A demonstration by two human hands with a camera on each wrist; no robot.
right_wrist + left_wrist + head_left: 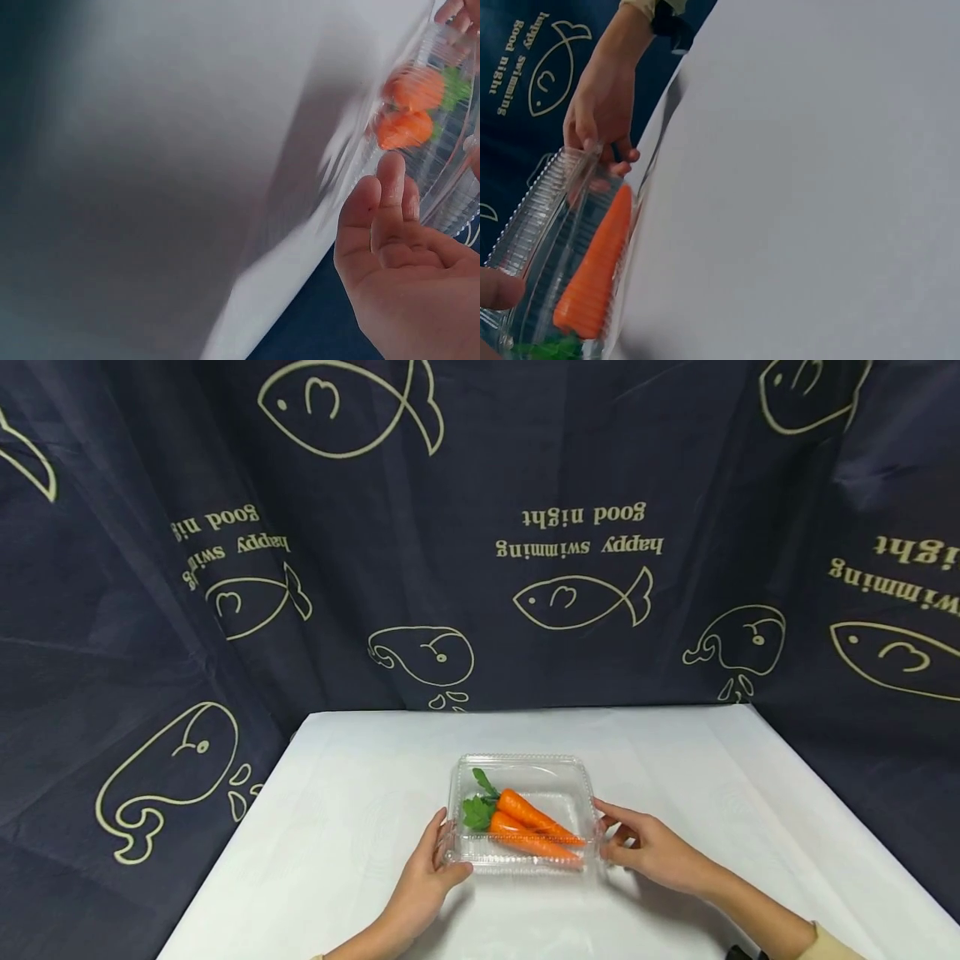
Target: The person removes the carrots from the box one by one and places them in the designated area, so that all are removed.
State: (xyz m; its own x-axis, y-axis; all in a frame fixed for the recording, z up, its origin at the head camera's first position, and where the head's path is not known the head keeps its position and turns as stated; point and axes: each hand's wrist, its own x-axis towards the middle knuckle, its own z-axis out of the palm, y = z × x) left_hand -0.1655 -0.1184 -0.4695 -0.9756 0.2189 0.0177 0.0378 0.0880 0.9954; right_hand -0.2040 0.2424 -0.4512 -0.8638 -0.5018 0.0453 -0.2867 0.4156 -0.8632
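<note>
A clear plastic clamshell box [558, 781] is held between both hands over the white table. Inside it lie two orange carrots [528, 814] side by side, their green leafy tops [477, 812] pointing left. My left hand [420, 885] grips the box's left side, its thumb [499, 290] over the front corner. At the opposite side, my right hand [652, 852] pinches the edge between thumb and fingers. In the right wrist view, the fingers of the right hand [412, 292] bend beside the box wall. Whether the box touches the table, I cannot tell.
White cloth or sheeting covers the table [360, 777]. Behind and at both sides hangs a dark blue curtain [480, 568] with fish, whale and upside-down lettering prints. A small black object [738, 952] shows by the right forearm at the bottom edge.
</note>
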